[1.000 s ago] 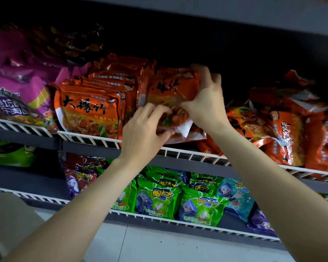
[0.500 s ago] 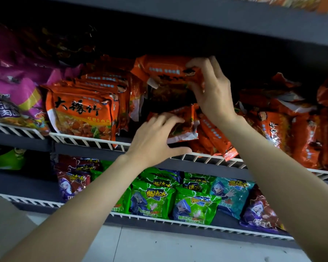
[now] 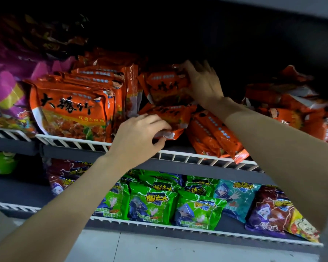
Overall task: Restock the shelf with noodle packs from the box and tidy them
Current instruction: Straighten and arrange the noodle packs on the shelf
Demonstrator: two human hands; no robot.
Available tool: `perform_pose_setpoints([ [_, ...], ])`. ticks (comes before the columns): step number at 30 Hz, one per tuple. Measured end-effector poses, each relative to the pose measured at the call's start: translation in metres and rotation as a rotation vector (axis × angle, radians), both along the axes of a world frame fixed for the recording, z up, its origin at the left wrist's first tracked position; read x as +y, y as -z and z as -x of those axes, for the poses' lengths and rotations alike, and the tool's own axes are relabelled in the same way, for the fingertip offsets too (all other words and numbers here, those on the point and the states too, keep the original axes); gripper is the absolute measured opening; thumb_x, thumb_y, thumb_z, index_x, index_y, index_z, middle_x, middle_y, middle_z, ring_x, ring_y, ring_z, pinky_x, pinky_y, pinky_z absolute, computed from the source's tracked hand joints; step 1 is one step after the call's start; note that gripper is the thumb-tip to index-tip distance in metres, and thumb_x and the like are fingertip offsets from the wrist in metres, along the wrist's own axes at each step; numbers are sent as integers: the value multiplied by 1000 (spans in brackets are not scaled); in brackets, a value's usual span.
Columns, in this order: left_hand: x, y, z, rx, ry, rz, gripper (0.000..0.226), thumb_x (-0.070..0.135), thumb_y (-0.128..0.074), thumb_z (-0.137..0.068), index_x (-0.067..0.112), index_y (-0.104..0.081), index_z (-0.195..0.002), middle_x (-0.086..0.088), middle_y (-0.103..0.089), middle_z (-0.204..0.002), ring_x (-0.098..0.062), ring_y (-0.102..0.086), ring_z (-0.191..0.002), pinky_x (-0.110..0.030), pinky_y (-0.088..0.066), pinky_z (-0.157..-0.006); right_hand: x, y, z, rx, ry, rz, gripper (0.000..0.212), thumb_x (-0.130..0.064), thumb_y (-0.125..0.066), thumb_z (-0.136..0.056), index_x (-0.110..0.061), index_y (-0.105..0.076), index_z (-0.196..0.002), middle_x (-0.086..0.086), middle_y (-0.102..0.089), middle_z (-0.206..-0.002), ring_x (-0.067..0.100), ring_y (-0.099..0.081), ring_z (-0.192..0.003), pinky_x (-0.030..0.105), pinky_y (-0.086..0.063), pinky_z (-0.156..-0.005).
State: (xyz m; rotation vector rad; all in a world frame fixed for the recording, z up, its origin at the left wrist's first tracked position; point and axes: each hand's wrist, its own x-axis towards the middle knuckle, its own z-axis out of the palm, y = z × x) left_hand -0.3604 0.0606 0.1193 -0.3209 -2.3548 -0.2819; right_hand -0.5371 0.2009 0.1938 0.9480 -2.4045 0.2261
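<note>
Left hand [image 3: 138,137] pinches the lower edge of a flat-lying orange foil noodle pack [image 3: 170,118], thumb beneath, fingers curled on top. Right hand [image 3: 203,82] holds 1 upright orange noodle pack [image 3: 165,87] above it, fingers bent over its top edge. Left of the fingers stands a row of orange packs [image 3: 74,108] behind the white wire shelf rail [image 3: 197,157]. Right of them, slumped orange packs [image 3: 214,137] overhang that rail. Below, green snack bags [image 3: 151,203].

Place: a shop aisle.
Shelving: a grey tiered shelf [image 3: 197,165] with white wire rails along its front edges.
Stock: orange noodle packs [image 3: 70,110] in rows above, green snack packs [image 3: 151,203] below.
</note>
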Motion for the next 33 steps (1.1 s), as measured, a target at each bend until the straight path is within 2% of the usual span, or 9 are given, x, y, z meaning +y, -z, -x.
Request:
perform_pose_setpoints([
  [4,2,3,2,15,2,-52,18,30,-61,-78,26,-72,-91,13,-68,-93,-12,-64,-83,-32,-54,-64,-8,11,10,355,175,-245,33,-8,-69,-77,-1,-64,-109,25,-59,-113,41,-59,-94,42,-50,-79],
  [7,2,2,2,19,-1,-62,21,33,-56,-79,27,-72,-91,14,-68,-92,-12,-63,-82,-31,-54,-63,-11,12,8,170,137,-234,40,-7,-55,-89,2,-51,-127,24,-47,-131,41,-56,-102,39,-48,-70],
  [11,3,2,1,35,-8,-64,19,31,-58,-79,27,-72,-91,14,-68,-92,-12,-63,-82,-31,-53,-62,-10,12,4,28,43,-264,58,-10,-45,-95,-18,-22,-147,21,-22,-149,41,-54,-107,39,-43,-67],
  [14,3,3,3,60,-7,-43,16,28,-63,-78,26,-72,-91,13,-68,-92,-13,-64,-82,-32,-54,-62,-13,9,4,132,5,-490,56,-14,-49,-95,-29,-31,-145,13,-13,-155,37,-34,-131,44,-44,-90],
  [17,2,2,5,82,-15,-19,16,29,-64,-79,26,-73,-93,12,-69,-93,-14,-64,-84,-32,-54,-62,-19,8,9,133,62,-570,59,-19,-49,-94,-33,-28,-147,5,-12,-155,32,-16,-141,48,-23,-110],
  [22,4,4,2,132,-76,-76,15,30,-64,-83,24,-72,-94,10,-69,-93,-16,-62,-85,-32,-54,-62,2,-2,-8,-63,-7,-253,47,-19,-44,-97,-37,-40,-141,7,-28,-150,32,-27,-136,47,-29,-110],
  [26,13,-1,8,108,-181,-193,18,33,-65,-84,24,-69,-99,8,-68,-98,-23,-63,-88,-36,-55,-63,40,0,-57,-112,-120,224,30,-22,-48,-95,-21,-62,-121,9,-60,-116,28,-61,-96,44,-51,-82],
  [30,22,-11,23,139,-211,-398,15,26,-65,-86,17,-68,-98,0,-67,-94,-24,-64,-83,-37,-53,-66,54,9,-94,-306,-71,286,34,-37,-48,-97,-26,-54,-129,1,-64,-94,19,-62,-81,33,-51,-75],
  [33,32,-12,32,117,-153,-452,16,15,-68,-83,13,-69,-99,-2,-67,-99,-22,-64,-91,-38,-53,-76,40,3,-88,-603,-40,350,45,-52,-36,-97,-36,-41,-139,2,-64,-105,20,-67,-75,31,-54,-74],
])
